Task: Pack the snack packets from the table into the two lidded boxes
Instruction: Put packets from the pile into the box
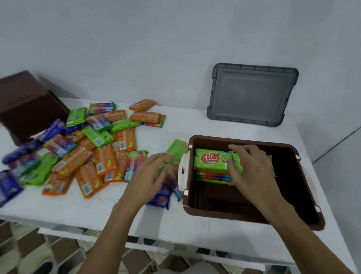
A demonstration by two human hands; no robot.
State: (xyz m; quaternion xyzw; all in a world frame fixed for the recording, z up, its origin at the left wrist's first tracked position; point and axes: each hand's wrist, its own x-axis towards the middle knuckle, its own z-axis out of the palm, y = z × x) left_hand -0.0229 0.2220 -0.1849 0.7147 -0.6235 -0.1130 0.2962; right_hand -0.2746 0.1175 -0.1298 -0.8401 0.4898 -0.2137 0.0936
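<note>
A green KUAT packet (pixel 209 160) topped a stack inside the open brown box (pixel 241 217), near right. The right hand (pixel 251 171) gripped it. The left hand (pixel 150 175) rested flat-fingered on loose packets (pixel 177 148) just left.

The snack packets (pixel 106 160) are wrapped in thin plastic film, glossy and a little crinkled at the sealed ends. The green packet (pixel 211 159) on top of the stack in the open box has the same shiny printed film. The open box (pixel 248 143) is brown moulded plastic, smooth with a dull sheen, and its side latch (pixel 184 172) is white plastic. The lid (pixel 252 94) is grey, half-clear plastic, smooth in the panel and ribbed round the rim. The second box (pixel 27 106) looks like the same brown plastic, though it is blurred. The worktop (pixel 179 219) is white, smooth and matt, with faint specks. The wall (pixel 171 44) is matt pale paint.
</note>
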